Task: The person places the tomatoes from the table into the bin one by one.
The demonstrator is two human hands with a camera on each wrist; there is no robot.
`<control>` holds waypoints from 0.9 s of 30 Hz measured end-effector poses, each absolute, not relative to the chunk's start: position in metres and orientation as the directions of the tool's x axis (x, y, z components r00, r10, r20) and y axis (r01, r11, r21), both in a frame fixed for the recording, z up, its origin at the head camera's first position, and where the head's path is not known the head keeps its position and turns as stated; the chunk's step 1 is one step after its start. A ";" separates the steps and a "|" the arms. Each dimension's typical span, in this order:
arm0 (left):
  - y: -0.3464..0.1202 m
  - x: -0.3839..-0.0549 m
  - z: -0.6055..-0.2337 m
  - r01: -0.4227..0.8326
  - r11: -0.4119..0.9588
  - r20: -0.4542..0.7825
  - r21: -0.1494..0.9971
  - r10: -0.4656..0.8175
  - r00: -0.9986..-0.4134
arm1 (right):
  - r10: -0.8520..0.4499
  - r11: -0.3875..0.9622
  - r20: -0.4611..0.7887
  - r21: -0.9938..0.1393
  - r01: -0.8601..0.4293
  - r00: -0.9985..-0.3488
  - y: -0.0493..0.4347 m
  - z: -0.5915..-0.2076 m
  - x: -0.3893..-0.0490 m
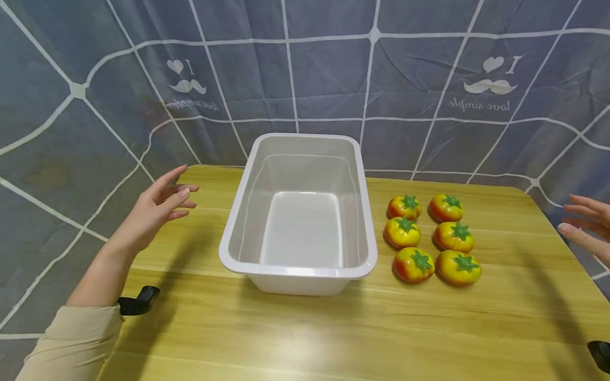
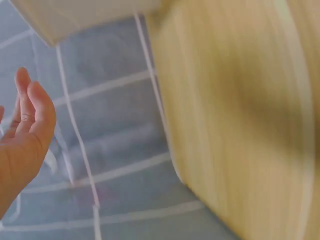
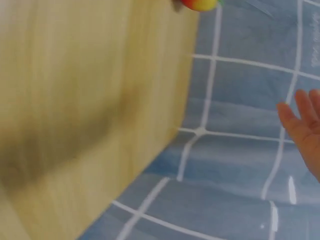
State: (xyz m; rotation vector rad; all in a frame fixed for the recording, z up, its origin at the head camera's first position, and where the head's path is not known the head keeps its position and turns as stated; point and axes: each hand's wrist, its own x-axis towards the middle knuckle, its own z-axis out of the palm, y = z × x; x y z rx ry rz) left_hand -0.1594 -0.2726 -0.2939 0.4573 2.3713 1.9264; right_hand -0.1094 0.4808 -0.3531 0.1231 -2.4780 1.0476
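Observation:
A deep light-grey plastic bin [image 1: 305,272] stands in the middle of the table, with nothing inside it. To its right, several red-and-yellow tomatoes [image 1: 413,264] with green leafy tops sit in two columns. My left hand [image 1: 154,206] hovers left of the bin, its fingers loosely bent and holding nothing; the left wrist view shows the same hand [image 2: 27,130] against the curtain. Past the tomatoes, at the right edge of the head view, my right hand [image 1: 591,225] is raised with relaxed fingers and is partly cut off. One tomato [image 3: 200,4] peeks in atop the right wrist view.
The wooden table [image 1: 305,338] has rounded far corners. A grey-blue curtain [image 1: 329,74] with white lines hangs behind it and along both sides. A black strap piece [image 1: 139,301] juts from the left wrist, and another [image 1: 599,354] shows at the lower right.

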 end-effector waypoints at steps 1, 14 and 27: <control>-0.266 -0.161 -0.295 0.174 0.117 0.137 0.978 0.271 -0.953 | 0.067 0.700 0.432 -0.662 -0.266 -0.899 0.479 -0.357 -0.106; -0.222 -0.167 -0.300 0.083 -0.051 0.095 0.995 0.359 -0.929 | -0.083 0.627 0.007 -0.777 -0.058 -0.996 0.406 -0.375 -0.076; -0.205 -0.174 -0.309 0.042 0.025 0.031 0.999 0.341 -0.940 | -0.131 0.555 -0.028 -0.830 -0.050 -0.991 0.387 -0.394 -0.078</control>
